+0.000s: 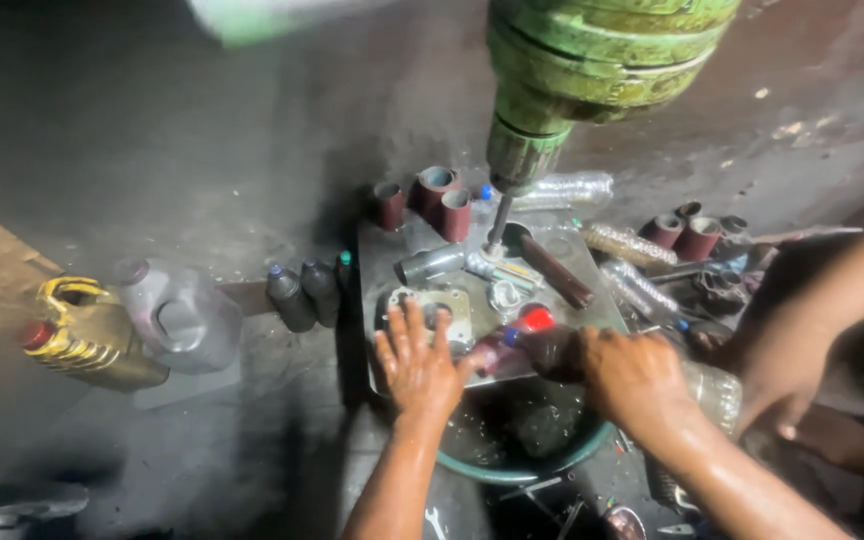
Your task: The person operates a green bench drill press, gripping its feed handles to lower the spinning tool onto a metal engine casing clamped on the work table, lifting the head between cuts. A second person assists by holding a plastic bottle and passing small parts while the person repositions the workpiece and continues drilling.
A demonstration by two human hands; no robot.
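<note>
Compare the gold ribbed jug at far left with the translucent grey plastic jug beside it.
The gold ribbed jug is opaque, with a red cap; the translucent grey plastic jug lets dark liquid show through, and its cap looks grey. The gold one lies nearer the left edge. Both are handled jugs on the dark floor, untouched by either hand.

Dark plastic bottle, red-capped, lying on its side across front edge of metal tray, neck pointing left. Flat grey gasket plate, holed, lying flat at tray's front-left corner.

left hand: flat, fingers spread | right hand: closed, gripping
</note>
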